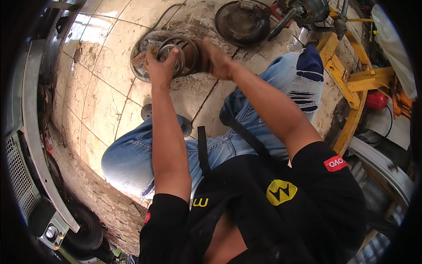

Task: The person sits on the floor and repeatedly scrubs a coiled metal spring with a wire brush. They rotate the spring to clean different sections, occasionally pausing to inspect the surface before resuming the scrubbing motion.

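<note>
A dark metal coil spring (181, 40) is tilted over the tiled floor in front of my knees. My left hand (161, 69) is closed around its near left side, with the thumb pointing up along the coils. Close to the spring's right side is my right hand (220, 60); its fingers are blurred, so whether they touch the metal cannot be told. Under and behind the spring lies a worn, rounded metal part (140, 66), partly silver and rusty brown, half hidden by the coils and my left hand.
A dark round plate (242, 23) lies on the floor beyond my right hand. A greasy shaft assembly (303, 11) sits at the far right beside a yellow metal stand (351, 83). A dark cable (163, 17) curves behind the spring. Vehicle body parts (37, 132) line the left edge.
</note>
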Available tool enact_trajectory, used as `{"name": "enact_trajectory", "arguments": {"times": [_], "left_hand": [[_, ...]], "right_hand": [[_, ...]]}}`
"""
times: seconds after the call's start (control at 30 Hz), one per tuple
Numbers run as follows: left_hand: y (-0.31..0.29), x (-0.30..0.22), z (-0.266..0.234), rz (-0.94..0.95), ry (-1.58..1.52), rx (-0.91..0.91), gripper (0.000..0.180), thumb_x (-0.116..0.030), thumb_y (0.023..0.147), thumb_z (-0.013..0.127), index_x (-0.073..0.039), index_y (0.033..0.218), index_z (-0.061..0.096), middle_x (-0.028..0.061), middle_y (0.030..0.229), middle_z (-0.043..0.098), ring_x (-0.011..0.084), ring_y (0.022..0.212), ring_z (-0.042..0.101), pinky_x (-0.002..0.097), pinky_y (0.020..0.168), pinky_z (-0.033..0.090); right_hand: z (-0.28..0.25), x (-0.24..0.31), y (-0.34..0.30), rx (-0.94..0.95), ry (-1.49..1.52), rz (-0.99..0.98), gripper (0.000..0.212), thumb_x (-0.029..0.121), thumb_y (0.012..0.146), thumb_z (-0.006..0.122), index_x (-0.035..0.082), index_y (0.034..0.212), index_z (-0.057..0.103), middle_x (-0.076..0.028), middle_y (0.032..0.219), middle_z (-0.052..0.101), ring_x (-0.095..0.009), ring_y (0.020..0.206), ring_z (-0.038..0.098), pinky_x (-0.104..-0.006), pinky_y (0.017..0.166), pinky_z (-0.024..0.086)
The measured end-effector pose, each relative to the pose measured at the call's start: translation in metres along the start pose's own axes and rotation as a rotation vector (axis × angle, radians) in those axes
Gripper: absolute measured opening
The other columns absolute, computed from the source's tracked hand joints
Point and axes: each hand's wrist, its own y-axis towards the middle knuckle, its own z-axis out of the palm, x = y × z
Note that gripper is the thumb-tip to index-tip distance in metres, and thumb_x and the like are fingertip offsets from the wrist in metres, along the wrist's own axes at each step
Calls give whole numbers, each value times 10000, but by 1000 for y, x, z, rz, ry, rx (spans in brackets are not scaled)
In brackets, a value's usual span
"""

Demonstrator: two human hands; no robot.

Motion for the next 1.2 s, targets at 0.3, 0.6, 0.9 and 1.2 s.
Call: {"name": "enact_trajectory", "arguments": {"times": [0.3, 0.6, 0.9, 1.2], "left_hand": [[-4, -11, 4, -185, -27, 165, 1351, -551, 581, 874, 20, 1512, 77, 336, 1506, 187, 439, 1421, 156, 446, 1133, 267], [11, 13, 4, -251, -90, -106, 1132, -446, 639, 881, 64, 1437, 261, 254, 1371, 444, 340, 1261, 454, 394, 1030, 390], [6, 2, 2, -188, 26, -175, 1175, -529, 612, 866, 60, 1450, 289, 288, 1437, 386, 385, 1343, 378, 424, 1081, 355], [4, -13, -9, -70, 130, -77, 1099, -596, 668, 795, 24, 1446, 328, 304, 1425, 393, 419, 1328, 383, 444, 1081, 348]], "right_hand": [[12, -2, -11, -87, 36, 56, 716, 628, 982, 208, 84, 1397, 420, -116, 1312, 563, -237, 1174, 578, -422, 1018, 474], [7, 15, -13, -56, 232, 107, 821, 674, 957, 230, 0, 1385, 426, -173, 1332, 546, -276, 1219, 543, -435, 1042, 433], [-17, 25, -6, 9, 266, -36, 732, 597, 990, 247, -11, 1304, 507, -162, 1231, 611, -253, 1130, 608, -416, 1001, 496], [4, 24, -16, -86, 104, 184, 641, 523, 1007, 336, -36, 1207, 576, -165, 1100, 672, -252, 1013, 658, -395, 922, 527]]}}
